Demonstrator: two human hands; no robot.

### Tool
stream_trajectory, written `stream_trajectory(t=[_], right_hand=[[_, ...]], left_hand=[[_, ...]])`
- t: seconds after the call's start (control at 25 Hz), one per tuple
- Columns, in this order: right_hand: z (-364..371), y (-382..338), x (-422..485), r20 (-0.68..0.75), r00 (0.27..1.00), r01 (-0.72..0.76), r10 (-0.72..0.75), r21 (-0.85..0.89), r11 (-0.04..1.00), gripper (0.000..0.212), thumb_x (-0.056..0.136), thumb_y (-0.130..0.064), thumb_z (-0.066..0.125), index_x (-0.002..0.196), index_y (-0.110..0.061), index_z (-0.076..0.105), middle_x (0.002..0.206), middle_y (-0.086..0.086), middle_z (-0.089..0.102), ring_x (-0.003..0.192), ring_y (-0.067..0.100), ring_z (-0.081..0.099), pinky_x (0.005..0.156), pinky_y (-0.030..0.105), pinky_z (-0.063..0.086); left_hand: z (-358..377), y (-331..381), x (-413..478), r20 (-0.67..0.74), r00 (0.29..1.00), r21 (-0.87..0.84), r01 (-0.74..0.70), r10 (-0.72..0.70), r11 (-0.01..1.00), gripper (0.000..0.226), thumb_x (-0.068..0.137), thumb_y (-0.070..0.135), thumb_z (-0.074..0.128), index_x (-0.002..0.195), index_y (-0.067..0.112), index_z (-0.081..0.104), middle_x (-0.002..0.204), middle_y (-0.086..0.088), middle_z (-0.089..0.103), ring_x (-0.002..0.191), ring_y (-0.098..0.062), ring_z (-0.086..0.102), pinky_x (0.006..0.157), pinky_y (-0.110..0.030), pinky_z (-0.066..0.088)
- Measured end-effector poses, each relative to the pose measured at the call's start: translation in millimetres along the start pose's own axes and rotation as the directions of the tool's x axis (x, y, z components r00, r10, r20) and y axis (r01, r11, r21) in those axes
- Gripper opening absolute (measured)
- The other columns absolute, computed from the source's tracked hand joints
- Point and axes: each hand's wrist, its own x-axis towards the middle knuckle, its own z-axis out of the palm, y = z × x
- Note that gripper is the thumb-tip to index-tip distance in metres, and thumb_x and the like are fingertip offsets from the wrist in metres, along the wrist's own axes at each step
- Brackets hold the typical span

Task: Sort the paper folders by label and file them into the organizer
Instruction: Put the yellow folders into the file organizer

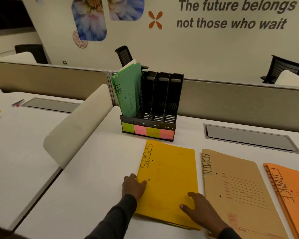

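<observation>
A yellow folder marked SPORTS (pixel 169 171) lies flat on the white desk (pixel 97 169). My left hand (pixel 133 186) grips its left edge, thumb on top. My right hand (pixel 198 207) rests on its lower right part, fingers spread. To the right lie a tan ADMIN folder (pixel 238 188) and an orange FINANCE folder stack (pixel 293 192). Behind stands a black organizer (pixel 155 107) with several slots and coloured sticky labels (pixel 148 131) on its front. Green HR folders (pixel 128 90) stand in its leftmost slot; the other slots hold nothing.
A white curved divider (pixel 79 125) rises left of the organizer. A grey cable hatch (pixel 248 138) is set in the desk at right. Partition panels (pixel 231 99) run behind the desk. Black chairs (pixel 124 55) stand beyond. Markers (pixel 17 102) lie on the left desk.
</observation>
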Motion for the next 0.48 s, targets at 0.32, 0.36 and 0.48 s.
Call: stream_trajectory(t=[0.32,0.36,0.48], right_hand=[[-2,10,-15,0.010,0.998,0.060,-0.061,0.082,0.995,0.078,0.090,-0.063,0.054,0.152,-0.022,0.031,0.159,0.005,0.032,0.142,0.023,0.035,0.115,0.034,0.032],[-4,8,-15,0.006,0.999,0.050,-0.051,0.111,0.993,0.078,0.091,-0.063,0.054,0.152,-0.022,0.031,0.158,0.005,0.033,0.141,0.023,0.037,0.114,0.034,0.033],[-15,-1,-12,0.008,1.000,0.010,-0.012,0.247,0.969,0.079,0.091,-0.063,0.054,0.153,-0.021,0.029,0.158,0.006,0.034,0.140,0.025,0.040,0.112,0.036,0.037]], left_hand=[[-17,28,-30,0.153,0.988,-0.396,0.093,-0.035,0.914,0.042,0.091,0.026,0.069,0.125,0.004,0.056,0.124,-0.016,0.064,0.109,-0.037,0.063,0.099,-0.048,0.051],[-23,31,-33,0.222,0.975,-0.490,0.121,-0.011,0.863,0.040,0.091,0.020,0.069,0.126,0.002,0.057,0.121,-0.019,0.066,0.106,-0.039,0.064,0.097,-0.053,0.051],[-38,44,-45,0.302,0.945,-0.631,0.097,0.129,0.770,0.038,0.092,0.011,0.066,0.129,0.007,0.057,0.117,-0.017,0.069,0.103,-0.038,0.068,0.085,-0.051,0.057]])
